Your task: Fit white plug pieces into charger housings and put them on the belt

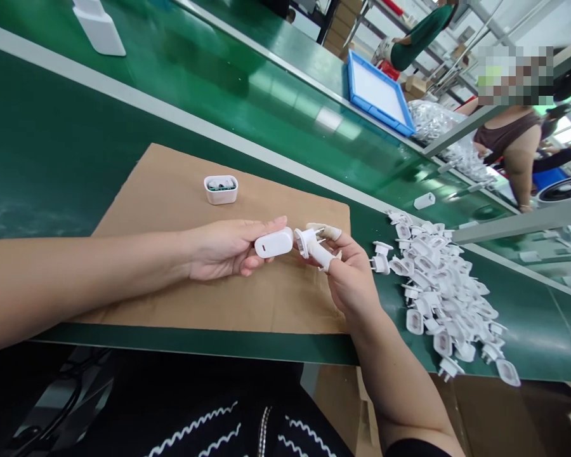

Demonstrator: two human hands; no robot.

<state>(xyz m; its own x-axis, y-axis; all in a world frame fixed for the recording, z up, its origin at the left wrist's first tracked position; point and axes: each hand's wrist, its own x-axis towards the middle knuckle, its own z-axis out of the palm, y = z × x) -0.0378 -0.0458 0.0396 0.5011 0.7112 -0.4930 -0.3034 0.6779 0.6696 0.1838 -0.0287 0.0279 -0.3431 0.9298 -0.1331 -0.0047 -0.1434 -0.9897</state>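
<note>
My left hand [228, 251] holds a white charger housing [274, 243] between thumb and fingers; a small dark port slot shows on its end face. Close to its right end, my right hand [345, 266] grips a white plug cap [306, 243] with metal pins, the thumb and a finger wearing pale finger covers. The cap and housing sit almost end to end; whether they touch is hard to tell. Behind them, a second white housing [221, 190] stands upright on the cardboard sheet [171, 209], its open top showing a green board inside.
A large pile of white plug caps [440, 285] lies on the green bench to the right. Beyond the metal rail are a blue-rimmed tray [380, 92], clear plastic bags [438, 127] and people. Another white piece [99, 28] rests at the upper left.
</note>
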